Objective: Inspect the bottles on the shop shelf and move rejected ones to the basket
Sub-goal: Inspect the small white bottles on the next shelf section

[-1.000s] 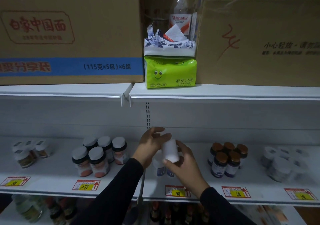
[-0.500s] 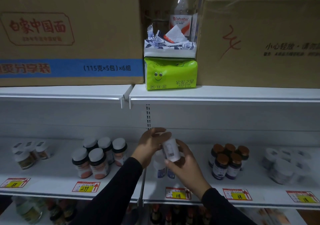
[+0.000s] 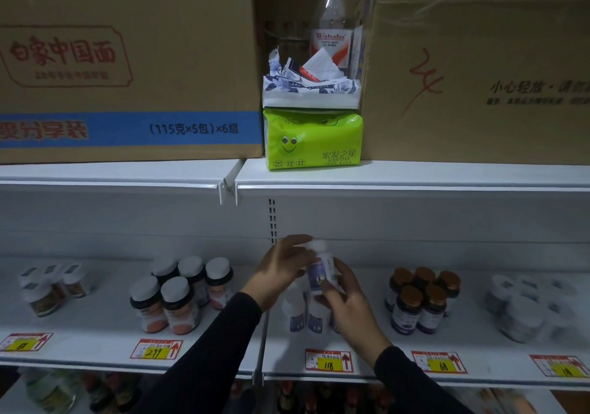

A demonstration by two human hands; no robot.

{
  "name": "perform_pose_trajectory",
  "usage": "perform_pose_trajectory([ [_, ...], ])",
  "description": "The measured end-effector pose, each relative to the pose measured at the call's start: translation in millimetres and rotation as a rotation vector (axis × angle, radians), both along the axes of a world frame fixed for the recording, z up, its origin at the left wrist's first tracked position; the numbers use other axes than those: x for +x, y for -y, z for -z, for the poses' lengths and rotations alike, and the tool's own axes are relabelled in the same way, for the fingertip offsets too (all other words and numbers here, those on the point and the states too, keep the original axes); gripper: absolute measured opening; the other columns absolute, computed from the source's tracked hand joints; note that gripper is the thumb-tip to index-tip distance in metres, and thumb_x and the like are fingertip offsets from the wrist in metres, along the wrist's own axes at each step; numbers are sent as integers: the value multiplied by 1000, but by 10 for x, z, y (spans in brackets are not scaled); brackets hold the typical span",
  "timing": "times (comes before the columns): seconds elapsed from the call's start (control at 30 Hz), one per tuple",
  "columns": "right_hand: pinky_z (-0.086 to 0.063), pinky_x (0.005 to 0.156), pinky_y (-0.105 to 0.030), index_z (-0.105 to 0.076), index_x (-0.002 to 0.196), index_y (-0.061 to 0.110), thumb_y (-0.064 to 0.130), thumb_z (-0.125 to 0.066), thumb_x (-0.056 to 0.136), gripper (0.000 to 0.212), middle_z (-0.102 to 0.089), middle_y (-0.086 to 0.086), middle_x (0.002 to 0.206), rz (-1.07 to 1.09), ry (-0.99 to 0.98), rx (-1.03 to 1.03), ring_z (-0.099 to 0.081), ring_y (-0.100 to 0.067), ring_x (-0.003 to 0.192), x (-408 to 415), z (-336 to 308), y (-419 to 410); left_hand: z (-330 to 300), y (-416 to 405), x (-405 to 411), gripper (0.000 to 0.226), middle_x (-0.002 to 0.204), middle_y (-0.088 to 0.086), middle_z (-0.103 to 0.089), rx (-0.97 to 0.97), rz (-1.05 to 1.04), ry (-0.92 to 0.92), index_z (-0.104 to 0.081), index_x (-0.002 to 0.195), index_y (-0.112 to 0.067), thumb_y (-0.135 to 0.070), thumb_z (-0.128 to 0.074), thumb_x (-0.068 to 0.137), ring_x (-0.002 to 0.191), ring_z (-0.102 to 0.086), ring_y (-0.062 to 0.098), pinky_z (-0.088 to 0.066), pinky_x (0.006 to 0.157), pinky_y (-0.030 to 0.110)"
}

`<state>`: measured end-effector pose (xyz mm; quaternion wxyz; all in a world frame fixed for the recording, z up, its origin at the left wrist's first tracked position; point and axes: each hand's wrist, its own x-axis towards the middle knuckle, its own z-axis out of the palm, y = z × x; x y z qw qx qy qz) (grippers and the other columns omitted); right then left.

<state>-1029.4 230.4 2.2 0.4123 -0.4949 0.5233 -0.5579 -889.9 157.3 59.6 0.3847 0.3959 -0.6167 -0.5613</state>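
A small white bottle (image 3: 322,270) with a purple label is held upright above the middle shelf (image 3: 223,346), between both hands. My left hand (image 3: 281,270) wraps its cap end from the left. My right hand (image 3: 348,305) grips its lower part from the right. Below it, more white bottles (image 3: 295,313) of the same kind stand on the shelf, partly hidden by my hands. No basket is in view.
Brown-and-orange bottles with white caps (image 3: 178,295) stand to the left, dark bottles with brown caps (image 3: 421,298) to the right, white tubs (image 3: 523,308) far right. Cardboard boxes (image 3: 127,62), tissue packs (image 3: 314,139) and a water bottle (image 3: 333,24) fill the top shelf.
The white bottle has been turned in my hands: its plain white side faced me before, now the purple label shows. Both hands stayed in about the same place.
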Motion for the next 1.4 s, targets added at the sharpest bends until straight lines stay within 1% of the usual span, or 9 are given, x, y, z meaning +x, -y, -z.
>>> perform_pose_trajectory([
  [0.13, -57, 89, -30, -42, 128, 49, 26, -46, 103, 34, -63, 7, 121, 25, 35, -4, -69, -12, 101, -9, -57, 12, -13, -22, 17, 40, 119, 0, -65, -26, 103, 86, -55, 123, -41, -29, -68, 87, 109, -63, 16, -51, 95, 36],
  [0.27, -56, 90, -30, -43, 127, 50, 34, -37, 103, 29, -61, 20, 114, 39, 18, -24, -65, 4, 98, -22, -74, 0, -17, 1, 3, 32, 113, 3, -67, 15, 75, 119, -53, 127, -35, -29, -60, 96, 100, -64, 18, -50, 85, 30],
  [0.37, -56, 92, -33, -45, 131, 47, 38, -58, 90, 44, -62, 10, 124, -22, 14, -38, -65, -3, 106, -49, -79, -34, 11, 21, -13, 35, 109, 5, -69, 28, 62, 195, -54, 131, -29, -35, -57, 96, 97, -65, 22, -51, 84, 33],
  [0.47, -55, 82, -20, -43, 133, 43, 17, -82, 77, 73, -62, 6, 122, -28, -33, -31, -65, -2, 103, -54, -49, -46, 30, 34, -30, 35, 109, 9, -70, 39, 53, 210, -54, 130, -30, -38, -57, 96, 103, -66, 26, -52, 88, 37],
  [0.7, -45, 76, -3, -44, 131, 34, 5, -79, 79, 69, -60, 17, 115, 103, -118, -59, -58, 17, 97, -55, -71, -20, 46, 21, -46, 32, 109, 11, -71, 38, 45, 233, -55, 128, -26, -38, -52, 99, 102, -67, 27, -53, 90, 39],
  [0.97, -48, 78, -8, -43, 133, 39, 11, -80, 79, 72, -61, 16, 116, 66, -118, -53, -61, 10, 100, -54, -58, -60, 45, 3, -16, 35, 111, 10, -69, 29, 59, 220, -53, 131, -26, -36, -54, 98, 102, -66, 24, -53, 90, 38],
  [1.07, -52, 79, -15, -38, 138, 39, 16, -74, 86, 68, -64, 8, 117, -19, -96, -29, -66, 0, 100, -57, -63, -94, 23, 18, 2, 28, 108, 10, -70, -7, 59, 165, -56, 122, -30, -22, -60, 95, 101, -66, 27, -53, 88, 40],
  [1.2, -50, 73, -12, -34, 137, 40, 19, -67, 92, 60, -67, 4, 109, 16, -151, -36, -67, 0, 91, -68, -43, -69, -7, 5, 14, 33, 102, 9, -69, -69, 83, 113, -62, 107, -27, -3, -62, 85, 92, -66, 27, -54, 83, 42],
  [1.4, -51, 91, -23, -49, 128, 30, 13, -75, 84, 53, -68, 11, 113, 24, -173, -44, -63, -5, 108, -124, 50, -27, -59, -58, -12, 25, 94, 6, -69, -137, 113, 10, -64, 93, -14, 5, -71, 78, 89, -66, 17, -54, 77, 28],
])
